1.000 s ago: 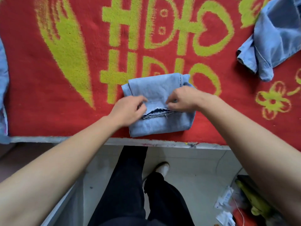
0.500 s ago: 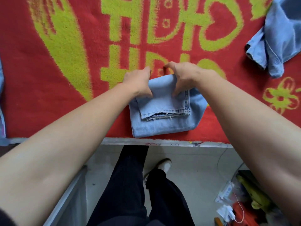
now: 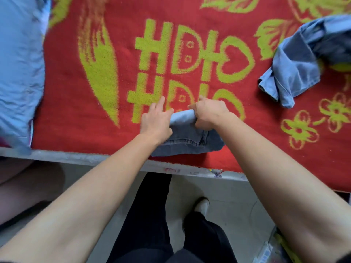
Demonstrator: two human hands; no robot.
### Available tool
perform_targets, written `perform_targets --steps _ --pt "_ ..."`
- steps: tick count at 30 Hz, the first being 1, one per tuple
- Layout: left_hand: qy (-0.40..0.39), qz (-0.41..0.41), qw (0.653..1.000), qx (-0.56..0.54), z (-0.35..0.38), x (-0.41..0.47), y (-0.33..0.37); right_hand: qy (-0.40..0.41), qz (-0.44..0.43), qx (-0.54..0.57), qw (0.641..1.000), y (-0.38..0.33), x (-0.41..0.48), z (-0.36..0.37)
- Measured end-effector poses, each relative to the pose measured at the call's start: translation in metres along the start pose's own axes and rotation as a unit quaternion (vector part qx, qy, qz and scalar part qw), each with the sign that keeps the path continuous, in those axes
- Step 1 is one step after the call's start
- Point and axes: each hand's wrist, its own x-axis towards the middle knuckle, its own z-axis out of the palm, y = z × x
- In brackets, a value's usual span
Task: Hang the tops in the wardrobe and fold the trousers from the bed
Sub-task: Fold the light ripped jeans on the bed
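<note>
Far left: a light blue wrinkled cloth [image 3: 19,63] lies on the red bed cover with yellow-green lettering [image 3: 76,111].
Left hand [image 3: 154,124]: fingers mostly straight, slightly apart, pressing the fold's left end.
Middle: the folded blue denim trousers [image 3: 190,143] lie at the bed's near edge.
Right hand [image 3: 209,114]: fingers curled round the far fold.
Far right: a crumpled blue denim garment [image 3: 300,69], well apart.

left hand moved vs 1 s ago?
Yes. Against the blanket's yellow lettering, the left hand shifted away from the person: off the hem, up to the far fold of the folded jeans, fingertips now over the lettering.
</note>
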Motion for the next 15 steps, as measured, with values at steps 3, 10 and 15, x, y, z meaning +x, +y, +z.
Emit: perform_targets --steps 3,10,15 --pt "0.085 -0.043 0.995 0.008 -0.028 -0.049 0.007 0.097 -0.027 -0.007 0.995 -0.009 -0.049 -0.017" --pt "0.290 -0.100 0.949 0.070 -0.140 -0.209 0.043 0.365 -0.111 -0.030 0.924 -0.025 -0.214 -0.073" --pt "0.378 -0.153 0.905 0.125 -0.187 -0.347 0.063 0.461 -0.183 -0.059 0.866 -0.053 -0.334 -0.094"
